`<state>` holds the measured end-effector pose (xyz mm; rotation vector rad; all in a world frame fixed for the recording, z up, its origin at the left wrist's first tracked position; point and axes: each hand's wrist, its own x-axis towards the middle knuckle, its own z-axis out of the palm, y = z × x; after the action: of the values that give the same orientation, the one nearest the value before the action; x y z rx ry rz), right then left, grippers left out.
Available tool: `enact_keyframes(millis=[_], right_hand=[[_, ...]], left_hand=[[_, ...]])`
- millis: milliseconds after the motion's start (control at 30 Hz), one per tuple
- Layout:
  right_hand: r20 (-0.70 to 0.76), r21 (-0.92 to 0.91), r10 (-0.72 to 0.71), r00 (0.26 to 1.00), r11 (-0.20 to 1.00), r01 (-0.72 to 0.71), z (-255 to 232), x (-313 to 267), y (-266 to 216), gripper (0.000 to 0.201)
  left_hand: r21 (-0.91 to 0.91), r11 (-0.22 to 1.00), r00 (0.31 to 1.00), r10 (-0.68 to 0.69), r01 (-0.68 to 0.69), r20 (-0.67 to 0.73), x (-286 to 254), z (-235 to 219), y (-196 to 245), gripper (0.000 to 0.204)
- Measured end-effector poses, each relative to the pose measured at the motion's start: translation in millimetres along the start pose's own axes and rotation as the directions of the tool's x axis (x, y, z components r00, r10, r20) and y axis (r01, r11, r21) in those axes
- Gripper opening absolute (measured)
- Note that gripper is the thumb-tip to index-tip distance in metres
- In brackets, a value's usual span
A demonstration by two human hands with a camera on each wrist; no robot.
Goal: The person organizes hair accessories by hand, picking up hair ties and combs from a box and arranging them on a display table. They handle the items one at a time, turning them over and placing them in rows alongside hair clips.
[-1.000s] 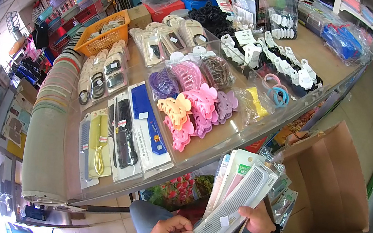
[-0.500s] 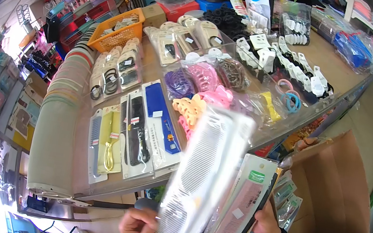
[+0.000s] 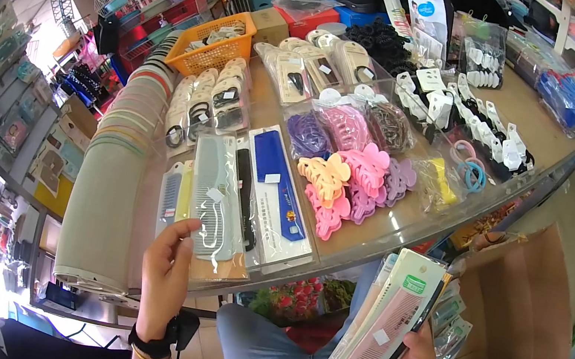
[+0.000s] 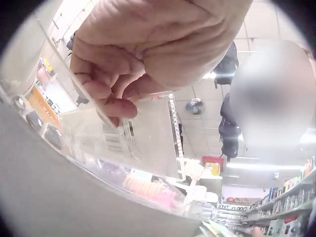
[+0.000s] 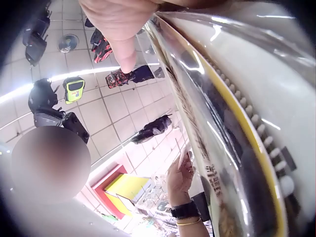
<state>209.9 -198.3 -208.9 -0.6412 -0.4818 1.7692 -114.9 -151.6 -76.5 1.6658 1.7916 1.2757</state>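
Note:
A clear-packaged grey comb [image 3: 217, 195] lies over other packaged combs in the left front of the display table. My left hand [image 3: 163, 273] pinches its lower left edge; the curled fingers on the clear wrapping [image 4: 148, 133] show in the left wrist view. Down at the right, my right hand [image 3: 419, 354] grips a stack of packaged combs, with a pink comb [image 3: 389, 323] on a panda-printed card facing up. The edges of these packs [image 5: 232, 123] fill the right side of the right wrist view. Beside the grey comb lies a blue comb [image 3: 275, 185] in its pack.
Claw clips [image 3: 363, 176] sit right of the combs behind a clear front edge [image 3: 399, 235]. A roll with hairbands [image 3: 106, 211] stands at the left. An open cardboard box [image 3: 514, 313] is at the lower right, with more packs [image 3: 452, 329] beside it.
My left hand has taken the grey comb pack off the stack and moved it left and up onto the table's combs. The right hand still holds the rest, with the pink comb uncovered.

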Motion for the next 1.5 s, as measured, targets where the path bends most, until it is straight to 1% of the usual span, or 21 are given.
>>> enact_keyframes(millis=[33, 100, 133, 200, 233, 300, 333, 400, 533, 600, 700, 800, 867, 900, 967, 1067, 1133, 1267, 1367, 1433, 1500], right_hand=[[0.000, 0.001, 0.002, 1.000, 1.000, -0.002, 1, 0, 0, 0.066], [-0.005, -0.006, -0.015, 1.000, 1.000, 0.015, 3, 1, 0, 0.067], [-0.007, -0.006, -0.013, 1.000, 1.000, 0.013, 2, 1, 0, 0.067], [-0.009, -0.012, -0.011, 1.000, 1.000, 0.011, 1, 1, -1, 0.069], [-0.013, -0.013, -0.010, 1.000, 1.000, 0.010, 0, 1, -1, 0.069], [-0.015, -0.019, 0.008, 1.000, 1.000, -0.008, -1, 1, -1, 0.069], [-0.013, -0.020, 0.011, 1.000, 1.000, -0.011, -2, 1, 0, 0.069], [-0.009, -0.014, 0.004, 1.000, 1.000, -0.004, -3, 2, 2, 0.069], [-0.025, -0.027, -0.007, 1.000, 1.000, 0.006, 0, 2, 0, 0.068], [0.023, 0.002, 0.027, 0.999, 1.000, -0.027, 1, 3, -2, 0.066], [0.006, -0.010, 0.032, 0.999, 0.999, -0.032, 3, 1, -1, 0.064], [0.015, -0.032, 0.030, 0.999, 0.999, -0.030, 2, 0, -1, 0.063], [0.035, -0.043, 0.030, 0.999, 0.999, -0.029, 4, 0, -2, 0.062], [0.032, -0.045, 0.027, 0.999, 0.999, -0.025, 3, 0, -3, 0.062], [0.049, -0.046, 0.033, 0.998, 0.998, -0.031, 2, -2, -3, 0.061], [0.049, -0.051, 0.034, 0.998, 0.998, -0.031, 0, -2, -2, 0.061], [0.047, -0.051, 0.034, 0.998, 0.998, -0.031, 0, -2, -1, 0.060], [0.067, -0.048, 0.044, 0.997, 0.998, -0.041, -1, -1, 0, 0.058], [0.068, -0.069, 0.049, 0.996, 0.997, -0.044, -3, -1, 0, 0.057], [0.062, -0.058, 0.035, 0.997, 0.998, -0.032, 2, -2, -3, 0.058], [0.057, -0.046, 0.023, 0.998, 0.999, -0.021, 3, -2, -3, 0.058]], left_hand=[[0.001, 1.000, 1.000, -0.001, 0.001, 0.000, 2, 0, -4, 0.024], [0.093, 0.986, 0.983, -0.147, 0.137, 0.108, 5, -1, -12, 0.026], [0.093, 0.986, 0.983, -0.149, 0.139, 0.109, 6, 0, -13, 0.026], [0.269, 0.936, 0.950, -0.273, 0.226, 0.152, 6, 4, -15, 0.028], [0.269, 0.936, 0.949, -0.275, 0.227, 0.155, 7, 7, -16, 0.028], [0.164, 0.986, 0.997, 0.001, -0.014, 0.076, 6, 11, -18, 0.029], [0.164, 0.986, 0.997, -0.001, -0.011, 0.074, 6, 11, -18, 0.029], [0.347, 0.875, 0.937, 0.278, -0.338, 0.212, 7, 9, -15, 0.028], [0.290, 0.877, 0.924, 0.365, -0.383, 0.116, -9, 20, 6, 0.024], [0.115, 0.875, 0.869, 0.436, -0.470, 0.233, -28, 26, 12, 0.021], [-0.040, 0.883, 0.823, 0.452, -0.468, 0.345, -54, 51, 20, 0.023], [-0.161, 0.899, 0.806, 0.437, -0.408, 0.399, -73, 81, 19, 0.027], [-0.140, 0.959, 0.814, 0.284, -0.248, 0.506, -79, 99, 19, 0.031], [-0.144, 0.958, 0.813, 0.288, -0.249, 0.507, -83, 104, 17, 0.031], [-0.087, 0.976, 0.766, 0.209, -0.197, 0.607, -94, 110, 10, 0.036], [-0.065, 0.979, 0.705, 0.186, -0.195, 0.685, -107, 111, 6, 0.038], [0.035, 0.980, 0.670, 0.106, -0.194, 0.734, -106, 109, 22, 0.035], [0.015, 0.991, 0.667, 0.077, -0.131, 0.741, -115, 107, 15, 0.029], [-0.092, 0.995, 0.692, 0.085, -0.026, 0.717, -117, 103, 9, 0.021], [-0.157, 0.982, 0.720, 0.037, 0.100, 0.692, -119, 99, 5, 0.014], [-0.184, 0.973, 0.746, 0.022, 0.136, 0.666, -123, 95, -2, 0.013]])
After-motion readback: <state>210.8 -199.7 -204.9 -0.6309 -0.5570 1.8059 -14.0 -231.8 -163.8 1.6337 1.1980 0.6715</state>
